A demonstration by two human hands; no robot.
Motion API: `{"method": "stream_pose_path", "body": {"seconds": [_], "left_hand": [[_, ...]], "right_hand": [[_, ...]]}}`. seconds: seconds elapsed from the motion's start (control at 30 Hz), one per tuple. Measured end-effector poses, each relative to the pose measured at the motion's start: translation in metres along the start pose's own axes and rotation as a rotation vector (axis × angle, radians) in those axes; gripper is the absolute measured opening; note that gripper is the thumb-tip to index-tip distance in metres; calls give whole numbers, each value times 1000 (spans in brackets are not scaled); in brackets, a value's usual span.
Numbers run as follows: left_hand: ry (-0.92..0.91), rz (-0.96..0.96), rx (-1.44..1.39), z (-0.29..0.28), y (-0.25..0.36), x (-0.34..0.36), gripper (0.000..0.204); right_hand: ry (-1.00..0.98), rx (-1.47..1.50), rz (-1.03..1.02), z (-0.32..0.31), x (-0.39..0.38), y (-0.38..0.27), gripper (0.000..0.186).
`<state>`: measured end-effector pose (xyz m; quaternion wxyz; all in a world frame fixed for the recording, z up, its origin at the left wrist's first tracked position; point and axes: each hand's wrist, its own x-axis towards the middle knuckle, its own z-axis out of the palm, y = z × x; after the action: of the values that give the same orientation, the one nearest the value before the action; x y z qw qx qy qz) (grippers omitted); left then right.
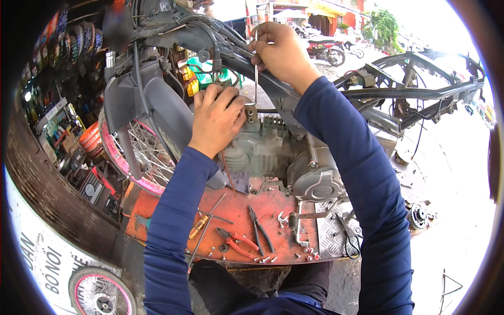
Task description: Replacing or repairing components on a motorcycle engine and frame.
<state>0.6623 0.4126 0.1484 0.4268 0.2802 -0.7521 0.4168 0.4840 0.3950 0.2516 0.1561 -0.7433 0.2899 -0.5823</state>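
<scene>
My right hand (275, 52) grips the upright arm of a bent silver L-shaped wrench (256, 84) beside the black motorcycle frame (283, 100). My left hand (215, 118) has curled fingers at the wrench's lower end, by a metal mounting bracket (252, 118) on the engine (262, 149); what its fingertips hold is hidden. The round engine cover (315, 184) sits below and to the right. A pink-rimmed front wheel (134, 160) is at the left.
An orange platform (278, 241) holds pliers (257, 228), red-handled cutters (239, 247), a screwdriver (199, 223), scissors (352, 239) and several bolts. A loose wheel (102, 294) lies lower left, near a cluttered shop interior (68, 136). Parked motorbikes (325, 50) stand behind. The bare rear subframe (420, 92) extends right.
</scene>
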Motion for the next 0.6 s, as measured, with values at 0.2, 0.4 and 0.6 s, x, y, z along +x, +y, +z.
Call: {"method": "stream_pose_path", "body": {"seconds": [0.2,0.4,0.6], "left_hand": [[14,13,-32,1,-2,-1,20],[26,-5,-24,5,-2,-3,19],[38,-13,-35,6,-3,-4,18]], "right_hand": [[6,93,-100,0,-21,-7,21],[69,152,-84,3,-28,-8,17],[35,80,-245,-3,-70,-17,10]]}}
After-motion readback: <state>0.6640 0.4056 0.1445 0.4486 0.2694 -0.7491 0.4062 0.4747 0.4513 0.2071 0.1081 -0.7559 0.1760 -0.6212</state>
